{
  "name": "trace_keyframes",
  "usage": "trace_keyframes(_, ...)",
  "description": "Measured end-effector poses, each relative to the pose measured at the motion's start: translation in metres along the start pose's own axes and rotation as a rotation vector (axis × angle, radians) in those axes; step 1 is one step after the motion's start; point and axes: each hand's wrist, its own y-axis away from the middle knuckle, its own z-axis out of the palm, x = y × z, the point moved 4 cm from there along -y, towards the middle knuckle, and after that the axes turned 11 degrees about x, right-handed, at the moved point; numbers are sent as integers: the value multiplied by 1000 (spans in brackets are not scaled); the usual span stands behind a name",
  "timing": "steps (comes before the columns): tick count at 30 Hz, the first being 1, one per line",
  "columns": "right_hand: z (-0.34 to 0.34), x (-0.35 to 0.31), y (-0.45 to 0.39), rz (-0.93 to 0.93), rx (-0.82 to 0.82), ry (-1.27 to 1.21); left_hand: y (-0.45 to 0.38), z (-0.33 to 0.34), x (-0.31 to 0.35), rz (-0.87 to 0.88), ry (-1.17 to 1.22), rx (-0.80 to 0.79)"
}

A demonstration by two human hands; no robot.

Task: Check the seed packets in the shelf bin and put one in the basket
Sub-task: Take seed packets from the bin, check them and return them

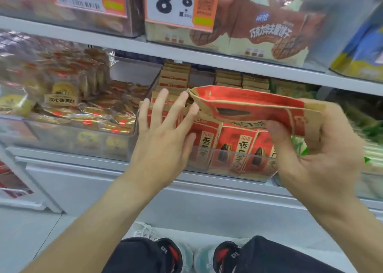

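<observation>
A red and tan seed packet (248, 107) lies sideways above the bin, and my right hand (317, 152) grips its right end. My left hand (163, 131) is spread with straight fingers in front of the bin, its fingertips close to the packet's left end and the rows behind. The clear shelf bin (232, 160) holds several upright red packets (240, 148) printed with a dark sunflower seed. More tan packet tops (176, 78) stand in rows further back. No basket shows in this view.
To the left sits a clear bin of gold-wrapped pastries (68, 107). The shelf above carries brown biscuit boxes (259, 34) and price tags (176, 3). Green packaging (369, 127) lies at the right. My shoes (186, 256) stand on the floor below.
</observation>
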Motion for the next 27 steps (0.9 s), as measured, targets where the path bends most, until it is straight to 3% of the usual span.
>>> trace_keyframes(5, -12, 0, -7, 19, 21, -19, -34, 7, -11, 53, -61, -153)
trace_keyframes(8, -1, -9, -18, -72, -91, 4, -49, 15, -15, 83, -107, -234)
trace_keyframes(12, 21, -3, -30, 12, -202, -9, -61, 18, -30, 61, -142, -350)
trace_keyframes(18, 30, 1, -48, 33, -302, -12, -47, 8, -50, -46, 97, -237)
trace_keyframes(27, 80, 3, -41, -23, -564, 159, -18, 17, -44, -9, 42, -31)
